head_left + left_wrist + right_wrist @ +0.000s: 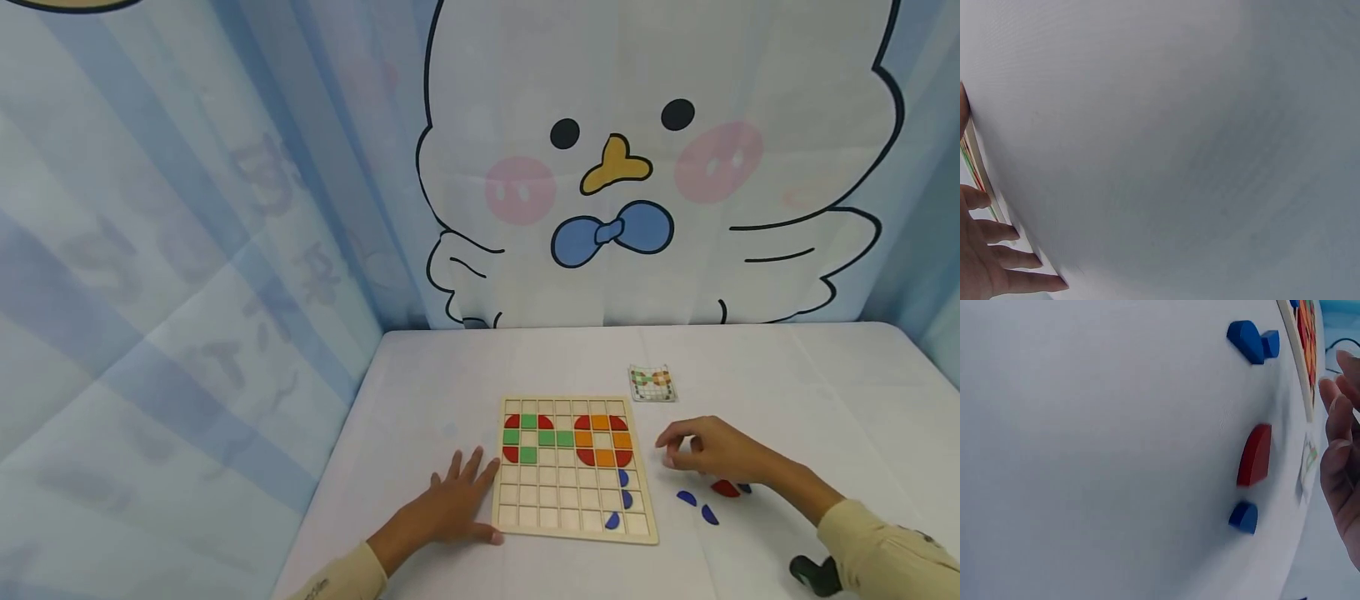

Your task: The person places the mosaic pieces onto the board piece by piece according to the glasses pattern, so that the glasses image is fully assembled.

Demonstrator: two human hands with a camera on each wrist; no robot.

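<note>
A wooden grid board (558,521) lies on the white table with red quarter-round, green square and orange square pieces in its upper rows. Blue half-round pieces (627,499) sit in its lower right squares. My left hand (453,504) rests flat with fingers spread, its fingertips and thumb at the board's left edge. Just right of the board hovers my right hand (712,447), fingers loosely bent, with no piece visible between them. Below it lie a red piece (1255,456) and several blue pieces (1246,341), one partly hidden by the wrist in the head view.
Behind the board's upper right corner lies a small pattern card (652,384) printed with a coloured grid. A dark green object (813,575) is beside the right sleeve. A curtain with a cartoon figure (615,275) hangs behind the table's far edge.
</note>
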